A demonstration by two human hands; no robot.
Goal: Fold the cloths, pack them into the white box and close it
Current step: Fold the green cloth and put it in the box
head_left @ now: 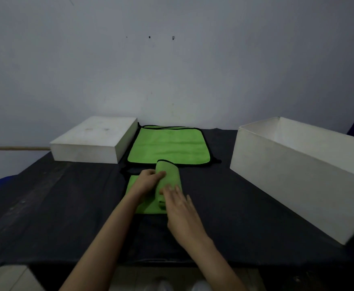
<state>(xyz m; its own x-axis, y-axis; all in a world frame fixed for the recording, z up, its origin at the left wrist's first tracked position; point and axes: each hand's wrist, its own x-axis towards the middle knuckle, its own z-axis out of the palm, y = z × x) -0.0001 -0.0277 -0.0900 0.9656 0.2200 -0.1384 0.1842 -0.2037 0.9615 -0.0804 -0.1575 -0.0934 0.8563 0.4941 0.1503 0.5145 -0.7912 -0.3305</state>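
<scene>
A green cloth [168,177] with black trim lies near the table's middle, partly rolled or folded over itself. My left hand [148,181] grips its folded part from the left, fingers curled on top. With its fingers straight, my right hand [180,208] presses on the fold's near end. A second green cloth [168,147] is spread flat just behind. The white box [293,175] stands open-topped at the right. Its white lid [94,141] lies upside or flat at the back left.
A dark cover [56,206] spreads over the table. The wall rises right behind the flat cloth. The table's front edge runs below my forearms. Something purple shows at the far right edge.
</scene>
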